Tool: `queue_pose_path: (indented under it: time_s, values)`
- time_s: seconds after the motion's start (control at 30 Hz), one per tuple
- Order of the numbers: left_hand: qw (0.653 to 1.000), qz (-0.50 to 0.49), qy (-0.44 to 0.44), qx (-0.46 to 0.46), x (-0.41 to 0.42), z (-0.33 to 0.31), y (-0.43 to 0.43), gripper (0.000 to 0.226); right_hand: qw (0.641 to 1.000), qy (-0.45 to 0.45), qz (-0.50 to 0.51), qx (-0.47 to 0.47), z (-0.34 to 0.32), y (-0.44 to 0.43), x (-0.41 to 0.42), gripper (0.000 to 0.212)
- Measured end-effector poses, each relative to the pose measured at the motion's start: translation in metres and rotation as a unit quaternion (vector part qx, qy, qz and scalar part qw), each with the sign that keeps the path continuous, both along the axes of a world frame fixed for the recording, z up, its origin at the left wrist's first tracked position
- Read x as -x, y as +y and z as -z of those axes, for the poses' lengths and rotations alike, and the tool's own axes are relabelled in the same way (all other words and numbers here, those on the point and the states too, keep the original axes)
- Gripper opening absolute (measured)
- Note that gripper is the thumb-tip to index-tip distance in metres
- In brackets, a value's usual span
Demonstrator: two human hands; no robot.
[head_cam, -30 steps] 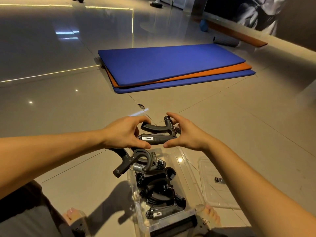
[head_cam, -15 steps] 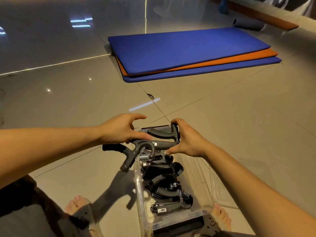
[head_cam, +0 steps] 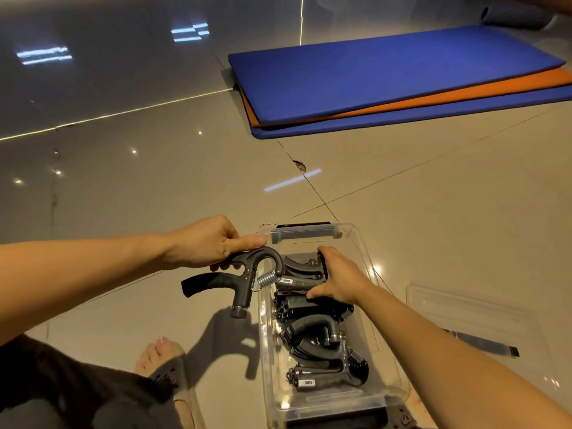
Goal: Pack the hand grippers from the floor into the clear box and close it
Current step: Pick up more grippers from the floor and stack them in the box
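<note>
Left grip (head_cam: 210,243) curled round a hand gripper (head_cam: 244,283) beside the clear box (head_cam: 365,258), right grip (head_cam: 339,280) clamped on a second gripper (head_cam: 298,272) inside it, lid (head_cam: 464,308) alongside

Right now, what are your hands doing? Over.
Left hand holds one hand gripper, mostly outside the clear box. Right hand holds a second gripper inside it. Lid off, on floor beside it.

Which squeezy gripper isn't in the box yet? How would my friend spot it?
Find the clear box on the floor near the bottom of the view. Just outside its left wall, the left hand holds a black gripper. It's the only one not inside the box, its shiny spring in plain sight.
</note>
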State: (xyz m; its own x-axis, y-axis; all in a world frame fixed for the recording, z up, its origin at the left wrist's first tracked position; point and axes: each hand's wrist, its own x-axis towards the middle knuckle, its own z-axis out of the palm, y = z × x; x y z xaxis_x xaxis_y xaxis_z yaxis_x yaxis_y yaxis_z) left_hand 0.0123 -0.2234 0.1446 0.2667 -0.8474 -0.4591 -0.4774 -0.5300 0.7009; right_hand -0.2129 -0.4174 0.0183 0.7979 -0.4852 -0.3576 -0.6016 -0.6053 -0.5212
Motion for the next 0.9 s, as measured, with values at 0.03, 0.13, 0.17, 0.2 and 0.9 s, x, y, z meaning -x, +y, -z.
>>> queue_pose_path:
  time_s: [0.03,0.13,0.17,0.2,0.9]
  values:
    - [1.000,-0.005,0.006,-0.001,0.001,-0.002,0.002,0.083,1.000,0.003,-0.003,-0.003,0.003,0.000,-0.003,0.120]
    - [1.000,-0.016,0.003,-0.010,0.003,-0.008,0.005,0.079,1.000,0.005,-0.005,-0.015,0.008,-0.004,-0.011,0.116]
    - [1.000,-0.023,-0.005,-0.012,0.003,-0.008,0.006,0.078,1.000,0.006,-0.006,-0.020,0.010,-0.005,-0.013,0.114]
    - [0.999,-0.032,-0.015,-0.013,0.004,-0.008,0.007,0.077,1.000,0.009,-0.007,-0.026,0.012,-0.005,-0.014,0.113]
    - [1.000,-0.002,-0.018,-0.021,-0.001,-0.006,0.006,0.074,0.998,0.027,0.024,-0.047,0.042,-0.004,-0.015,0.102]
